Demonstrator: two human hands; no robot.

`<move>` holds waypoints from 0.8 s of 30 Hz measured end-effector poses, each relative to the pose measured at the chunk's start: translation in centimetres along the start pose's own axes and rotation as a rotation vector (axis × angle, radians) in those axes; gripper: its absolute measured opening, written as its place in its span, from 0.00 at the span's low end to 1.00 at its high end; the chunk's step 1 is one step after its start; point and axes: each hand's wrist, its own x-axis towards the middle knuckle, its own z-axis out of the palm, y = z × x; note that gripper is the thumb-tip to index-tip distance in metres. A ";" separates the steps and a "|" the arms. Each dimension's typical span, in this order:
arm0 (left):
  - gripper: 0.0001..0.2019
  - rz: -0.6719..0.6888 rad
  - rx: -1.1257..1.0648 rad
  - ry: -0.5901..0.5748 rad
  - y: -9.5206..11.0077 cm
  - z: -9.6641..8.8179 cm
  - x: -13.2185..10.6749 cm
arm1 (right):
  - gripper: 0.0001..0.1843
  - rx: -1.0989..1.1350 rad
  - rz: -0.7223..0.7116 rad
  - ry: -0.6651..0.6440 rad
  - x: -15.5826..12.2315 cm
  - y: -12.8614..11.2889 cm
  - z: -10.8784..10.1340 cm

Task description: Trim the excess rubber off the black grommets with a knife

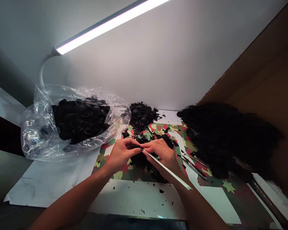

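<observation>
My left hand [121, 153] and my right hand [163, 155] meet over the camouflage-patterned mat [201, 179]. The left fingers pinch a small black part [136, 146] that is mostly hidden between the fingertips. My right hand grips a thin metal tool [169, 171] like a pen; its tip touches the black part and its long handle runs back toward my right wrist. Black trimmings [144, 161] lie in a heap right under both hands.
A clear plastic bag [38, 134] of black round rubber parts [80, 119] lies at the left. A scrap pile [142, 115] lies behind the hands, a large dark heap [220, 137] at the right. Other metal tools [194, 163] lie on the mat. A strip lamp [110, 24] hangs overhead.
</observation>
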 end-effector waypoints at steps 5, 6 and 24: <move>0.06 -0.005 0.019 0.040 -0.3 0.3 0.0 | 0.10 -0.217 -0.150 0.029 -0.3 -0.3 1.5; 0.06 -0.008 0.020 0.054 -0.3 0.4 0.0 | 0.11 -0.262 -0.165 0.047 -0.3 -0.3 1.9; 0.21 -0.195 -0.620 -0.089 -0.4 0.5 0.1 | 0.14 0.043 0.658 0.247 -0.6 2.5 -0.1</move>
